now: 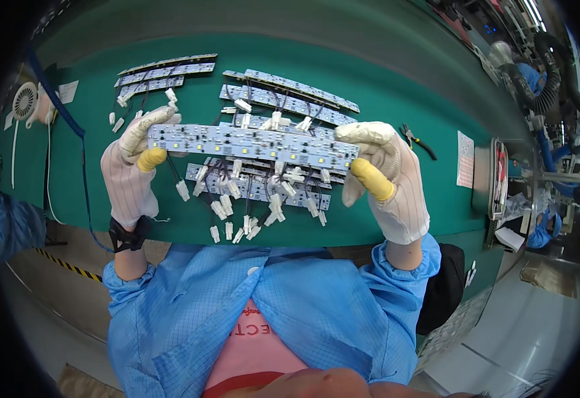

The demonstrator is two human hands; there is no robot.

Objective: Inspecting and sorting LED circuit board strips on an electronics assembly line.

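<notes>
A long white LED circuit board [253, 145], dotted with small yellow LEDs and dark parts, is held up level between my two gloved hands. My left hand [145, 147] is closed on its left end, and my right hand [379, 166] pinches its right end. Both thumbs wear yellow finger cots. Beneath the held board lies a group of similar LED boards [263, 194] with dark wires and white plug connectors [220, 209] hanging toward me. The held board hides part of that group. More LED boards [303, 86] lie just beyond it, their wires partly covered.
Another stack of LED boards [164, 69] lies at the far left of the green mat [396, 93]. Pliers [419, 140] rest right of my right hand. A small fan [28, 103] stands far left. A blue coiled cord [85, 199] runs to my black wrist strap [128, 233].
</notes>
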